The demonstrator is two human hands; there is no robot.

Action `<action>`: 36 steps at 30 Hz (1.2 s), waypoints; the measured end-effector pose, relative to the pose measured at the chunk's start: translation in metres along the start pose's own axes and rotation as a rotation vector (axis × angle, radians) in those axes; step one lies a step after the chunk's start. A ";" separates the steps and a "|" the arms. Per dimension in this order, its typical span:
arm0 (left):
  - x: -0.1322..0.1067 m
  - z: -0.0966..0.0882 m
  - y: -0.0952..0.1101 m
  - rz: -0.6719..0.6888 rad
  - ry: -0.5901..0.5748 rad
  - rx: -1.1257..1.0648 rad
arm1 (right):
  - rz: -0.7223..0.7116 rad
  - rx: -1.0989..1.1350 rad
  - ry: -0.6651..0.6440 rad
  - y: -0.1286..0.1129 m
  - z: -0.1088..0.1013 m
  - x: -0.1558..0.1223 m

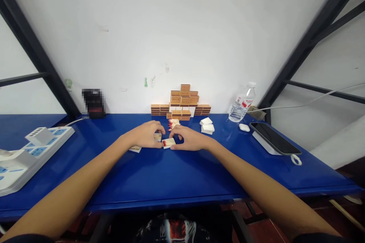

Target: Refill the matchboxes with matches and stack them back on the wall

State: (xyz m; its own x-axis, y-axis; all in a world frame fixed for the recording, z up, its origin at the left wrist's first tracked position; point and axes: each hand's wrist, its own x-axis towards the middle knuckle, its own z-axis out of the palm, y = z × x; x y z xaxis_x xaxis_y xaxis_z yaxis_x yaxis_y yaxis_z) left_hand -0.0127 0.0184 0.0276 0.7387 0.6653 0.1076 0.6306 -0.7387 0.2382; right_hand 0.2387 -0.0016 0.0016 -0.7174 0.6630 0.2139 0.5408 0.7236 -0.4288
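Observation:
A small white matchbox tray point(169, 143) with red-headed matches in it lies on the blue tabletop between my hands. My right hand point(189, 139) has its thumb at the tray's front edge and its fingers curled behind it. My left hand point(146, 133) arches just left of it, thumb and fingers apart, the thumb tip close to its left edge. Another tray of matches point(157, 136) shows between my left thumb and fingers. Part of a third tray point(135, 149) sticks out below my left wrist. Loose matches point(173, 123) lie in a pile behind my hands.
Matchboxes stacked as a stepped structure point(185, 100) stand against the wall. White trays point(207, 126) are piled to the right. Farther right are a water bottle point(242, 102), a white earbud case point(244, 127) and a phone point(274, 138). A power strip point(42, 152) lies left.

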 end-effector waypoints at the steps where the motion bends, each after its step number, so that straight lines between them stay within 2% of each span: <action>1: 0.000 0.001 0.001 0.006 0.006 -0.007 | 0.019 0.007 0.012 0.001 0.000 0.000; 8: 0.013 0.021 0.004 0.067 0.127 0.021 | 0.198 0.135 0.098 0.026 -0.007 -0.004; 14: 0.027 0.033 -0.002 0.046 0.179 0.055 | 0.215 0.130 0.184 0.036 -0.008 -0.001; 23: 0.037 0.035 -0.005 -0.025 0.221 0.056 | 0.156 -0.037 0.257 0.040 -0.006 0.003; 28: 0.037 0.034 -0.004 -0.047 0.263 0.071 | 0.200 -0.056 0.246 0.036 -0.008 0.004; 36: 0.034 0.030 0.000 -0.049 0.263 0.053 | 0.253 -0.022 0.256 0.034 -0.009 0.006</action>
State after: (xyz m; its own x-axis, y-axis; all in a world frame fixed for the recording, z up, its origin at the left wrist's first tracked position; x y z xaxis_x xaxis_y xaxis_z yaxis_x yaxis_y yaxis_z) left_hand 0.0194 0.0376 0.0018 0.6244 0.7006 0.3454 0.6807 -0.7049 0.1995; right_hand 0.2565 0.0286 -0.0041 -0.4279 0.8462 0.3176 0.6983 0.5326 -0.4782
